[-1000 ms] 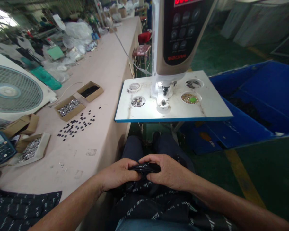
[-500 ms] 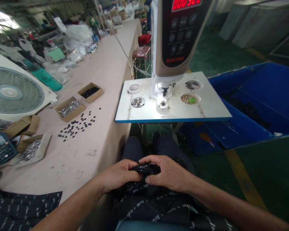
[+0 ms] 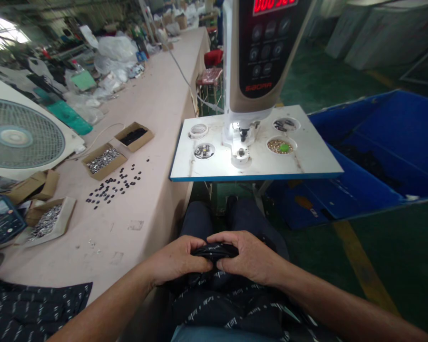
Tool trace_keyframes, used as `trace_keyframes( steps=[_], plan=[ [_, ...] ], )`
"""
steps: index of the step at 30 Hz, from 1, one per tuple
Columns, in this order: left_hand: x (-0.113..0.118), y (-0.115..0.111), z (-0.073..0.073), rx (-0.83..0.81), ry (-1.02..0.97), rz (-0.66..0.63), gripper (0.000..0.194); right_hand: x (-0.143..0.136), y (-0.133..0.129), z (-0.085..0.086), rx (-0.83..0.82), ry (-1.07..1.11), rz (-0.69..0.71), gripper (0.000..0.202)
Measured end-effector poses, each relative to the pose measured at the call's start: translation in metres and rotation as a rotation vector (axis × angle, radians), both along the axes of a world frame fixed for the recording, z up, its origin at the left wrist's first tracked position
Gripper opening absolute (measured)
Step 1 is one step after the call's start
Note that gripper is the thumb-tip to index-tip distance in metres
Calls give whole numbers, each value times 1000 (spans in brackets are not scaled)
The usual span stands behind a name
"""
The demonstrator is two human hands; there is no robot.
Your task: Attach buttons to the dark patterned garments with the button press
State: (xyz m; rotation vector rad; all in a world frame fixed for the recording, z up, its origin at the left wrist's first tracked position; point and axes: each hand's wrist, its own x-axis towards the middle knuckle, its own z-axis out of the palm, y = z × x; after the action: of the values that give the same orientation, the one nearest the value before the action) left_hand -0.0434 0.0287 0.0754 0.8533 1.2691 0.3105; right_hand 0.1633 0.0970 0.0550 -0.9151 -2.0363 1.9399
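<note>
Black cloth with white lettering (image 3: 217,306) lies bunched across my lap. My left hand (image 3: 176,259) pinches a fold of it between thumb and fingers. On the other side of the same fold, my right hand (image 3: 248,256) is closed on the cloth, its thumb close to the left one. The gripped part forms a rounded, smooth edge between both hands. Beyond my knees stands a snap-fastening machine (image 3: 262,61) with a lit red display. Its lit die (image 3: 240,153) rises from a white worktable (image 3: 214,172), apart from my hands.
Left of me runs a long table (image 3: 164,156) with scattered black snap parts (image 3: 110,187), a box of metal pieces (image 3: 102,161), another box of black parts (image 3: 133,137) and a fan (image 3: 17,137). More printed cloth (image 3: 32,304) lies near. A blue bin (image 3: 371,109) stands right.
My hands have stayed at nearly the same spot. The cloth fold between them has turned into a smoother, rounder edge, and my fingers have shifted slightly.
</note>
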Motion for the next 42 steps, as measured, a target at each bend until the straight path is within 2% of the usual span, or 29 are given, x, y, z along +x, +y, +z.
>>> trace_keyframes(
  steps=[7,15,21,28,35,42],
  plan=[
    [2,2,1,12,8,-15,12,2,1,-2,-86,37,-10,48],
    [0,0,-7,37,55,-4,21,1,-2,-9,-107,15,-81,47],
    [0,-1,-5,43,68,-23,20,3,1,-8,-182,31,-45,53],
    [1,-2,-7,47,56,-20,18,2,0,-7,-117,5,-60,63],
    [0,0,-6,46,81,-23,18,0,-1,-5,-39,-27,-62,64],
    [0,0,-3,52,80,-22,17,0,-3,-7,-37,-27,-60,62]
  ],
)
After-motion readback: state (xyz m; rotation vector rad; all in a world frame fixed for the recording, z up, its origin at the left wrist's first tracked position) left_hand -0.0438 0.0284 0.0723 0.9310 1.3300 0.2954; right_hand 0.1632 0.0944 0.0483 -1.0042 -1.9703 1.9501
